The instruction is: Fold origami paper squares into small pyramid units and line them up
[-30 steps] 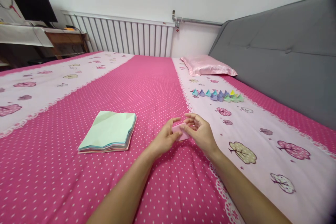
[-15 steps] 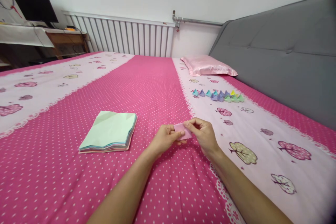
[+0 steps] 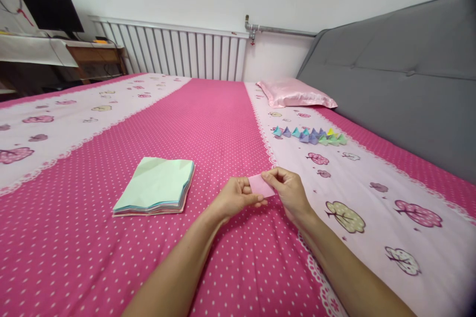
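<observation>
A small pink piece of folded paper (image 3: 260,186) is held between my two hands, just above the dotted pink bedspread. My left hand (image 3: 240,198) grips its left and lower edge, with the thumb in front and fingers behind. My right hand (image 3: 288,190) pinches its upper right corner between thumb and fingertips. To the left of my hands lies a stack of square coloured paper (image 3: 154,184), pale green on top. Several small folded paper shapes (image 3: 313,136) in blue, purple, green and yellow stand in rows at the right, beyond my right hand.
A pink satin pillow (image 3: 295,93) rests at the far right, by the grey padded headboard (image 3: 405,54). Behind the bed (image 3: 219,109) is a white radiator (image 3: 178,49) with a pipe. A desk with a black monitor (image 3: 50,9) stands at the far left.
My left thumb has slid down toward the paper's lower edge, so more of the pink face shows. My right hand keeps its pinch. The stack and folded shapes have stayed put.
</observation>
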Action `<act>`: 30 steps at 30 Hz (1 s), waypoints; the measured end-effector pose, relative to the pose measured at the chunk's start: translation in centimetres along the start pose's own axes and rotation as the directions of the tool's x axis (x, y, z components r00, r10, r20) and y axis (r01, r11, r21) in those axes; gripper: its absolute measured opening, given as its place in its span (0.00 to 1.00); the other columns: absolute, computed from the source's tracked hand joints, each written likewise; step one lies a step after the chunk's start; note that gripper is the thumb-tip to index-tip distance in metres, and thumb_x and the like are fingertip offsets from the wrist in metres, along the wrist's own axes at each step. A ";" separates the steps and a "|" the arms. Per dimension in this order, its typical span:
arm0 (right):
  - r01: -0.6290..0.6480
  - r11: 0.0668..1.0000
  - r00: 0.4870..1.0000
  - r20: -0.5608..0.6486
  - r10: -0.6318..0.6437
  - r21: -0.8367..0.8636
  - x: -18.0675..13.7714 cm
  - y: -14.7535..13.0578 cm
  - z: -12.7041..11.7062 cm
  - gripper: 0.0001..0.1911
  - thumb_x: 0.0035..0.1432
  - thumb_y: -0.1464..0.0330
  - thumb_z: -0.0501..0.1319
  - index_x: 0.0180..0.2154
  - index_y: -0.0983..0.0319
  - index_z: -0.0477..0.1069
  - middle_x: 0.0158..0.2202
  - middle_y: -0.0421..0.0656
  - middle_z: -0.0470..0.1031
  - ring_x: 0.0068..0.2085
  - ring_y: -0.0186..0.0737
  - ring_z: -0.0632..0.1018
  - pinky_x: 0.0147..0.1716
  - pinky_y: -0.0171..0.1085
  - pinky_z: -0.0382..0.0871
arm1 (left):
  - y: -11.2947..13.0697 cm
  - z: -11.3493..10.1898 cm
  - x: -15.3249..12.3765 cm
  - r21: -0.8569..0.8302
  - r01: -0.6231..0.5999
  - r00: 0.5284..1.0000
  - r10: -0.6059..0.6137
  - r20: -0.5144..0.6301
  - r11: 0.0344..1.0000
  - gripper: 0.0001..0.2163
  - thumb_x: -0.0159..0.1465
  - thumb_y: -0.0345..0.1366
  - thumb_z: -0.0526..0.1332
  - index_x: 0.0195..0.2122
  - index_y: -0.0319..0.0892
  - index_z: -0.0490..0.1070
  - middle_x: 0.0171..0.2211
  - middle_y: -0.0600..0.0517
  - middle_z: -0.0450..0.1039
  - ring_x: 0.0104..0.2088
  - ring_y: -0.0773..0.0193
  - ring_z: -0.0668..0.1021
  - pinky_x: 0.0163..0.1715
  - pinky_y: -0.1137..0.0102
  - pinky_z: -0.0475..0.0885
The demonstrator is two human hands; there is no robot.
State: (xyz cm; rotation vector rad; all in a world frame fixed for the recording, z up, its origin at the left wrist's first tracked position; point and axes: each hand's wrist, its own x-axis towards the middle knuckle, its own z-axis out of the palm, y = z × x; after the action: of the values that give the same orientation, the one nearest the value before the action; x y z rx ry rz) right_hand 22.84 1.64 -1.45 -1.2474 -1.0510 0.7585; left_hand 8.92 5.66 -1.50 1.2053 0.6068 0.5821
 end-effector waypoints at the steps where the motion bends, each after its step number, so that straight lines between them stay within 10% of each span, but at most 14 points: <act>1: -0.004 1.000 1.000 -0.004 0.004 0.007 0.0 0.0 0.0 0.14 0.44 0.59 0.65 0.21 0.63 0.69 0.19 0.37 0.66 0.22 0.31 0.65 0.22 0.32 0.60 | 0.0 0.0 0.0 -0.003 0.002 1.000 -0.002 0.010 1.000 0.13 0.47 0.32 0.68 0.32 0.31 0.74 0.25 0.44 0.75 0.24 0.67 0.76 0.28 0.74 0.68; 11: -0.031 0.999 0.993 0.112 0.034 -0.028 0.3 -0.2 -0.4 0.13 0.45 0.61 0.65 0.22 0.64 0.70 0.21 0.38 0.69 0.24 0.31 0.67 0.24 0.32 0.62 | 0.5 -0.7 -0.5 0.007 -0.003 0.989 0.002 0.151 1.000 0.13 0.48 0.33 0.68 0.35 0.33 0.74 0.30 0.46 0.73 0.28 0.69 0.73 0.30 0.74 0.64; 21: 0.175 0.956 0.939 0.332 -0.091 -0.234 0.2 -0.2 -0.7 0.12 0.51 0.61 0.60 0.26 0.63 0.74 0.26 0.41 0.72 0.29 0.35 0.71 0.29 0.35 0.65 | 0.4 -1.2 -0.4 0.049 0.045 0.997 -0.047 0.057 0.998 0.14 0.50 0.42 0.66 0.28 0.33 0.75 0.25 0.48 0.72 0.26 0.69 0.71 0.31 0.73 0.63; 30: 0.223 0.968 0.915 0.367 -0.167 -0.117 0.3 -0.6 -1.0 0.16 0.52 0.70 0.59 0.45 0.55 0.70 0.50 0.44 0.67 0.47 0.40 0.71 0.45 0.40 0.66 | 0.8 -1.2 0.1 -0.170 0.009 0.953 -0.060 -0.296 0.985 0.07 0.54 0.33 0.62 0.28 0.33 0.75 0.26 0.46 0.74 0.25 0.67 0.73 0.29 0.73 0.68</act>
State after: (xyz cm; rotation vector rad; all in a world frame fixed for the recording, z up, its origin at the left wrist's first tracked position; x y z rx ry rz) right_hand 23.84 1.47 -0.82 -1.1366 -1.5343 0.7732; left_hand 8.05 6.71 -1.07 0.9530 0.8174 0.7788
